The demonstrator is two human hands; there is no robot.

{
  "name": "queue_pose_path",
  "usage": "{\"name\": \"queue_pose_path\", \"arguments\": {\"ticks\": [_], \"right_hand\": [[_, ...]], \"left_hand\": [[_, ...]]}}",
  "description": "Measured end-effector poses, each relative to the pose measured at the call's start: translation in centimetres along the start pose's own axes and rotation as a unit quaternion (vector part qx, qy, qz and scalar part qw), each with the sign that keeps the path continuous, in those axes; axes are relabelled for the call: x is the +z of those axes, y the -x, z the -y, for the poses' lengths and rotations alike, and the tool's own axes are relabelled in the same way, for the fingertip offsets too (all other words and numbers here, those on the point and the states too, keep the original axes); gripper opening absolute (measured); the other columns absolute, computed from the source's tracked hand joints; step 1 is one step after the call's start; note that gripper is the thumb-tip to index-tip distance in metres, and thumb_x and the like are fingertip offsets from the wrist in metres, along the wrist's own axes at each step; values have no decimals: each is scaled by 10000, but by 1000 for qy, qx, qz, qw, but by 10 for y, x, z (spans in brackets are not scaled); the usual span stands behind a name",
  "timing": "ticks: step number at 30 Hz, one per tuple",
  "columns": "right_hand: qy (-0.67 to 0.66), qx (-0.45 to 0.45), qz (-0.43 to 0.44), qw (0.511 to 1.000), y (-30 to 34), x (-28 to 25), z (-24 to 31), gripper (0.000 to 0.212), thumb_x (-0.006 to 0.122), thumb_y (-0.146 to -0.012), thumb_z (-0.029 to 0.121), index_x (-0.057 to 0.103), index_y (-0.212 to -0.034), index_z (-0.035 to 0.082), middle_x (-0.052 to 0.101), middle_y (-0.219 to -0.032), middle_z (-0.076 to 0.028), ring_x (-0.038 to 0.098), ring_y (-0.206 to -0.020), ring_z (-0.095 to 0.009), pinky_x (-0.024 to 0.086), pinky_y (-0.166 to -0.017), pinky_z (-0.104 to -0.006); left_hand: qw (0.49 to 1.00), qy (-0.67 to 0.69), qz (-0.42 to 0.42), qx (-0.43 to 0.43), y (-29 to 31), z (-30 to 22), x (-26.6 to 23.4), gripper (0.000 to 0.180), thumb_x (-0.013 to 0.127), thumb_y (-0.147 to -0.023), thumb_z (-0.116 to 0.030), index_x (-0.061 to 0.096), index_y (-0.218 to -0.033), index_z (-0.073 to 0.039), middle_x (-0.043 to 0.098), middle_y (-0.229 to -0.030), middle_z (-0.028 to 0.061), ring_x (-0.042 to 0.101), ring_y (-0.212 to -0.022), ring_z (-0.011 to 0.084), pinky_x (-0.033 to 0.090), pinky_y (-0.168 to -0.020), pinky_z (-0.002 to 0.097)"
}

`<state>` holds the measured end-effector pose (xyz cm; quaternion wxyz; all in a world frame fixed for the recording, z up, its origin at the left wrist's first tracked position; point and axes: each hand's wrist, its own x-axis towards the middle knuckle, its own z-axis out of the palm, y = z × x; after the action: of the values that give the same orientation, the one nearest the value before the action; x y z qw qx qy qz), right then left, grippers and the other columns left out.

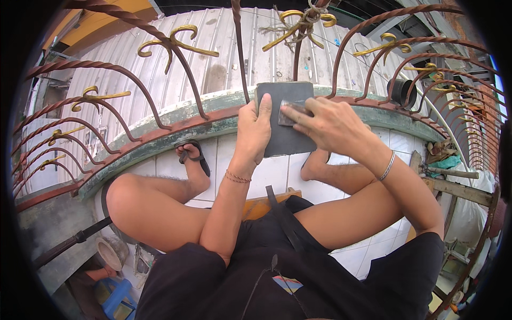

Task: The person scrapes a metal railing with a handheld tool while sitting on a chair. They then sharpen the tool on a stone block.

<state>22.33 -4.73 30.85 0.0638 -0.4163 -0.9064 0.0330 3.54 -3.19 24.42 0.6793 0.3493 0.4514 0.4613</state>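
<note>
A flat dark grey rectangular slab is held up in front of me, above my feet. My left hand grips its left edge, thumb lying on the upper face and the other fingers mostly hidden. Against the slab's face, toward its right side, lies a small dark flat rectangular piece with a shiny edge. My right hand is closed on that piece, fingertips pressing on it. Its exact kind cannot be made out.
Brown twisted iron railing with gold scrolls curves ahead above a green ledge. A black pot hangs at the right. Wooden framing stands right; a blue plastic stool and a round bowl are lower left.
</note>
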Motion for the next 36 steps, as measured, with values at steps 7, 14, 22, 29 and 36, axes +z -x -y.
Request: {"name": "queue_pose_path", "arguments": {"ticks": [7,14,22,29,36], "right_hand": [[4,-2,24,1000,0,-3,5,395,632,-946,298,644,-1308,143,628,-874,-101,671,-780,-247,547,-600,-360],[-16,-10,31,999,7,2,13,408,625,-943,249,646,-1317,90,664,-923,-131,695,-819,-277,561,-643,-375],[1,27,16,999,10,11,-1,442,640,-937,321,630,-1339,137,594,-809,-109,659,-750,-255,542,-591,-375],[19,55,2,998,7,7,-6,431,614,-957,330,619,-1334,121,619,-860,-112,675,-771,-262,556,-608,-363],[-7,22,-24,999,11,17,11,434,611,-955,301,612,-1323,72,661,-868,-157,683,-705,-288,547,-582,-379]], "left_hand": [[1000,-13,-10,12,5,-5,2,355,516,-1071,-293,645,-974,23,650,-856,9,542,-740,48,495,-642,244],[1000,-10,-8,-6,5,1,-4,330,529,-1067,-271,651,-1088,35,680,-961,35,582,-799,67,508,-685,257],[1000,-20,5,-3,-1,9,-5,344,517,-1070,-271,634,-1129,46,687,-1018,74,626,-852,100,543,-724,278],[1000,-8,13,-8,1,7,-6,334,526,-1066,-277,635,-1115,36,688,-1013,70,622,-839,101,539,-719,275],[999,-14,1,-30,3,7,-1,320,541,-1060,-283,640,-1055,22,684,-968,53,605,-820,84,524,-723,272]]}}
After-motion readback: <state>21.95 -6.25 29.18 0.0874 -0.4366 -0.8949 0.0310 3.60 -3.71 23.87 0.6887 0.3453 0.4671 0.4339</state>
